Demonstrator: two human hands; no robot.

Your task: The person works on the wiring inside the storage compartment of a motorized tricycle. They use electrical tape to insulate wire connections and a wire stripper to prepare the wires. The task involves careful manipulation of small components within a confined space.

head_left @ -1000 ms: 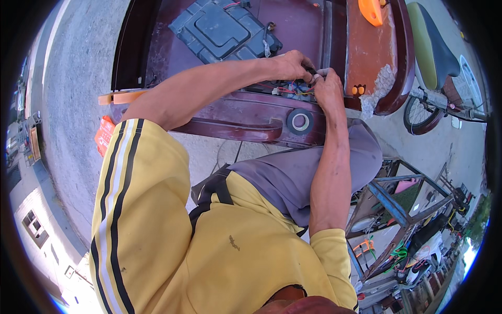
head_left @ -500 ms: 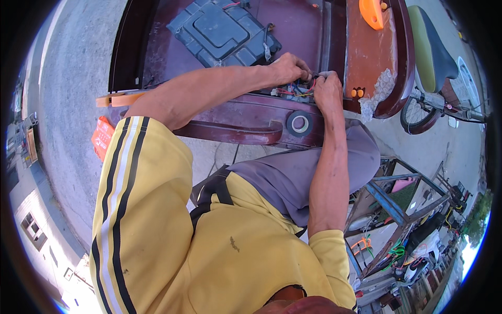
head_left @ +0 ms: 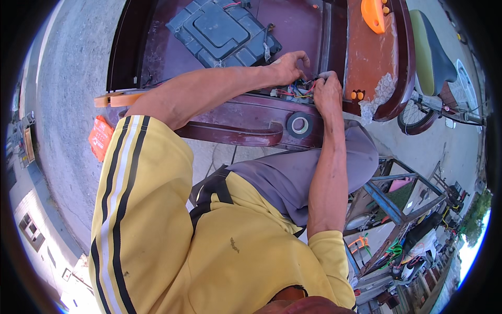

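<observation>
Hands | left hand (head_left: 288, 68): thumb and finger spread apart | right hand (head_left: 328, 93): curled beside wires (head_left: 301, 95), grip unclear

Rough grey concrete ground (head_left: 68, 104) left of grip. Pale concrete paving (head_left: 413, 147) right of grip. Far below grip, leftward: sunlit cream-white building wall (head_left: 37, 206), 1 dark rectangular window (head_left: 31, 230). Below grip, rightward: open blue-and-brown metal frame (head_left: 384, 201); farther out, green leafy foliage (head_left: 478, 217), white-bright sky (head_left: 473, 256). Outdoor daylight.
</observation>
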